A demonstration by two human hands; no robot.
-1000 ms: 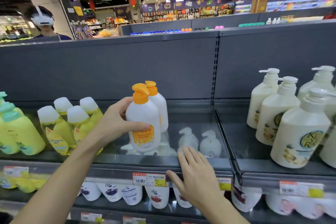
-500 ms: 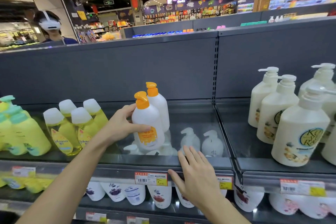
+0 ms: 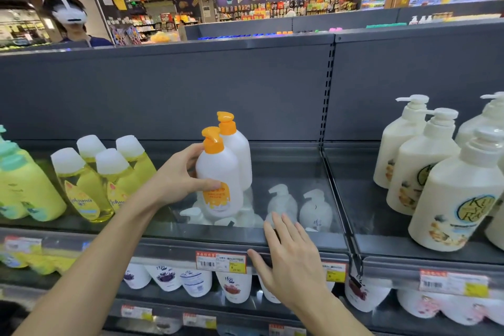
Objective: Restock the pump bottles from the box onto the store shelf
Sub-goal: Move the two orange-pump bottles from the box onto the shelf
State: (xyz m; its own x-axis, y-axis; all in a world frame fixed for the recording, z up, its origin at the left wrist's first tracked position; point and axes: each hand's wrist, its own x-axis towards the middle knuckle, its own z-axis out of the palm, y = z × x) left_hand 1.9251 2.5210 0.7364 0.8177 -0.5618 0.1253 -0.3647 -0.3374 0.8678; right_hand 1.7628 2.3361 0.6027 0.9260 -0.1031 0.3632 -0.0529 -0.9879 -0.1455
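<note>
My left hand (image 3: 178, 179) grips a white pump bottle (image 3: 222, 185) with an orange pump and orange label, standing upright on the grey shelf (image 3: 289, 172). A second identical bottle (image 3: 236, 153) stands right behind it, touching. My right hand (image 3: 290, 259) rests open and flat on the shelf's front rail (image 3: 169, 248), next to the price tag (image 3: 221, 262), holding nothing. The box is not in view.
Yellow baby-oil bottles (image 3: 90, 185) crowd the shelf left of my left hand. Cream pump bottles (image 3: 447, 191) fill the bay to the right, beyond a divider (image 3: 334, 188). White bottles (image 3: 234, 288) line the lower shelf. A person in a white headset (image 3: 69, 15) stands behind the shelving.
My left hand has carried the bottle back and down onto the shelf, against the second bottle. The right hand stays on the rail. The view has shifted slightly.
</note>
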